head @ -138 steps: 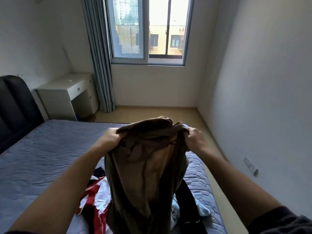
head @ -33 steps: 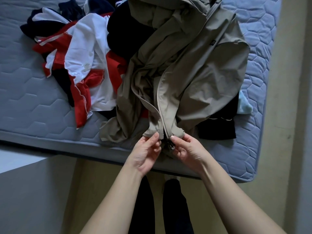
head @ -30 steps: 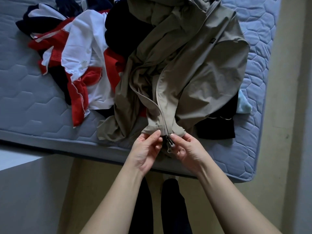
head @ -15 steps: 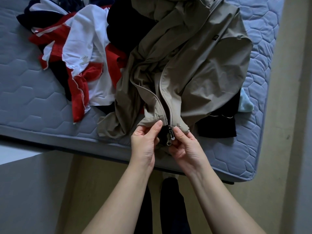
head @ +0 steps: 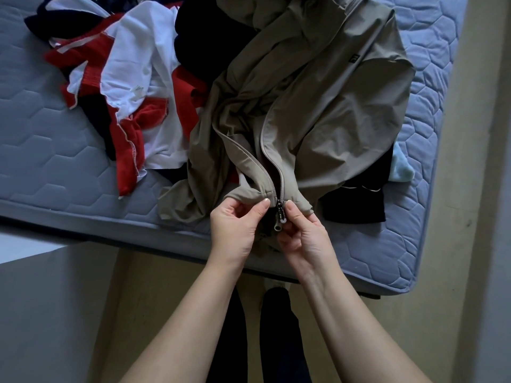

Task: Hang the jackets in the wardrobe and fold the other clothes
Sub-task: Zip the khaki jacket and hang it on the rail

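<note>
so the tan jacket (head: 345, 120) is sprawled on the bed (head: 55, 161), half on top of a red-and-white top (head: 132, 64). left grip (head: 235, 228) pinches the hem on one side of the zipper slider (head: 279, 217), right grip (head: 304, 236) pinches the other side, right at the mattress edge.
</note>
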Tool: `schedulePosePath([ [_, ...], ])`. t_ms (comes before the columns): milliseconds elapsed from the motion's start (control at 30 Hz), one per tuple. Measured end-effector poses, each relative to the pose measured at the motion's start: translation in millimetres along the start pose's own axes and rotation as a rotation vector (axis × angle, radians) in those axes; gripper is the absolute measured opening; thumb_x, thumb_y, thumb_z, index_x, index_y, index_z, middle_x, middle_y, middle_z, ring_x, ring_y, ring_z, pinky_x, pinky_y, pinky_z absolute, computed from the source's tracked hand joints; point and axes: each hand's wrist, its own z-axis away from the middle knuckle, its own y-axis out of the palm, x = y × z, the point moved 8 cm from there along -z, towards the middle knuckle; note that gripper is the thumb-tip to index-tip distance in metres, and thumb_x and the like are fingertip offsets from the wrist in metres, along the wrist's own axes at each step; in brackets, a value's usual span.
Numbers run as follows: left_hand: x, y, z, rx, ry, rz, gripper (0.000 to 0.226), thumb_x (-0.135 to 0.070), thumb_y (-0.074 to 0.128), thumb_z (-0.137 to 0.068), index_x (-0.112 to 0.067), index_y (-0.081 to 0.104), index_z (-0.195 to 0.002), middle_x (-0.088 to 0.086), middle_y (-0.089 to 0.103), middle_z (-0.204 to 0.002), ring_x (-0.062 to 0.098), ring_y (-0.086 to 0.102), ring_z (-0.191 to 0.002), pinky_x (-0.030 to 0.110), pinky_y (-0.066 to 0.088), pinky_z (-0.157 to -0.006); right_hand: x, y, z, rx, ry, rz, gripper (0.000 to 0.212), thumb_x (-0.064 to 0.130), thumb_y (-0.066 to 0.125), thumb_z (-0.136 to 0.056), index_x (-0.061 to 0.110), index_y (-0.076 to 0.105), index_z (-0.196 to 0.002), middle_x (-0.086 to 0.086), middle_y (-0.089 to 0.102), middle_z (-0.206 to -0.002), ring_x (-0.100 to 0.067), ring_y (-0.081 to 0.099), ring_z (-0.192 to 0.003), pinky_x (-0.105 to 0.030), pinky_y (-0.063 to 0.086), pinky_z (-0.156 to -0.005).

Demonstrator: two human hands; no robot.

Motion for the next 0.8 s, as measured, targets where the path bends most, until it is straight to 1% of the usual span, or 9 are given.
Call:
schedulePosePath([
  [67,-0.1,2.2,0.2,0.017,0.012,-0.04,0.013,0.01,0.068,-0.078,0.006,0.064,-0.09,0.011,0.068,-0.086,0.011,0.064,-0.08,0.021,0.052,-0.077,-0.1,-2.2,-0.6,-0.039,-0.007,-0.023,0.012,0.004,0.066,-0.081,0.015,0.067,-0.081,0.002,0.068,-0.071,-0.003,0.053,-0.053,-0.013,0.032,-0.04],
  [200,2.9,6.4,0.8,0.048,0.005,-0.076,0.015,0.012,0.068,-0.077,0.012,0.062,-0.091,0.012,0.069,-0.084,0.012,0.066,-0.078,0.021,0.053,-0.075,0.9,-4.6,-2.3,-0.093,-0.008,-0.065,0.014,0.002,0.065,-0.083,0.015,0.067,-0.079,0.002,0.068,-0.067,-0.003,0.054,-0.051,-0.012,0.032,-0.04],
  [333,7.5,12.2,2.4,0.075,-0.008,-0.126,0.014,0.012,0.068,-0.077,0.003,0.063,-0.086,0.012,0.069,-0.085,0.016,0.065,-0.082,0.026,0.054,-0.081,5.3,-8.9,-5.4,-0.131,-0.017,-0.103,0.012,0.0,0.062,-0.086,0.011,0.064,-0.082,-0.001,0.068,-0.065,-0.004,0.055,-0.046,-0.012,0.035,-0.037],
  [433,9.5,13.3,2.2,0.067,-0.027,-0.112,0.012,0.008,0.068,-0.08,0.006,0.064,-0.091,0.012,0.07,-0.088,0.014,0.066,-0.083,0.022,0.053,-0.079,7.6,-6.2,-7.3,-0.122,-0.019,-0.086,0.009,0.003,0.064,-0.085,0.012,0.064,-0.085,-0.002,0.068,-0.069,-0.004,0.055,-0.048,-0.011,0.035,-0.038],
  [533,13.8,13.8,-1.4,0.104,-0.102,-0.106,0.007,-0.001,0.068,-0.084,-0.004,0.071,-0.09,0.004,0.074,-0.084,0.009,0.069,-0.08,0.019,0.053,-0.072,11.1,-2.4,-7.4,-0.11,-0.043,-0.025,0.009,0.004,0.065,-0.084,0.013,0.064,-0.082,0.0,0.067,-0.067,-0.004,0.055,-0.05,-0.012,0.034,-0.04],
  [633,13.4,8.2,-7.6,0.111,-0.041,-0.341,0.002,-0.014,0.071,-0.084,-0.014,0.073,-0.084,0.001,0.074,-0.08,0.012,0.069,-0.079,0.034,0.056,-0.077,13.9,-1.7,-5.9,-0.12,-0.055,0.041,0.009,0.003,0.066,-0.083,0.012,0.065,-0.081,-0.002,0.065,-0.07,-0.007,0.054,-0.054,-0.013,0.034,-0.041],
  [700,9.6,7.2,-7.8,0.125,0.054,-0.527,0.007,-0.025,0.071,-0.082,-0.019,0.074,-0.084,-0.007,0.073,-0.08,0.007,0.069,-0.08,0.034,0.056,-0.081,14.5,-2.0,-4.7,-0.135,-0.065,0.01,0.009,-0.001,0.066,-0.083,0.009,0.065,-0.082,-0.002,0.068,-0.068,-0.009,0.061,-0.054,-0.014,0.041,-0.041],
  [767,12.5,7.6,-5.7,0.15,0.065,-0.584,0.018,-0.029,0.068,-0.08,-0.016,0.075,-0.091,-0.007,0.074,-0.086,0.008,0.069,-0.087,0.034,0.055,-0.085,13.0,-1.5,-3.6,-0.154,-0.078,-0.048,0.01,-0.005,0.064,-0.084,0.005,0.065,-0.084,-0.002,0.07,-0.065,-0.009,0.065,-0.053,-0.016,0.046,-0.043],
  [800,15.8,6.4,-4.9,0.154,0.045,-0.591,0.017,-0.027,0.068,-0.081,-0.015,0.075,-0.092,-0.005,0.074,-0.086,0.01,0.07,-0.087,0.035,0.055,-0.085,10.1,-2.5,-3.8,-0.165,-0.073,-0.064,0.011,-0.006,0.063,-0.085,0.005,0.064,-0.083,-0.003,0.07,-0.065,-0.009,0.066,-0.053,-0.016,0.047,-0.044],
])
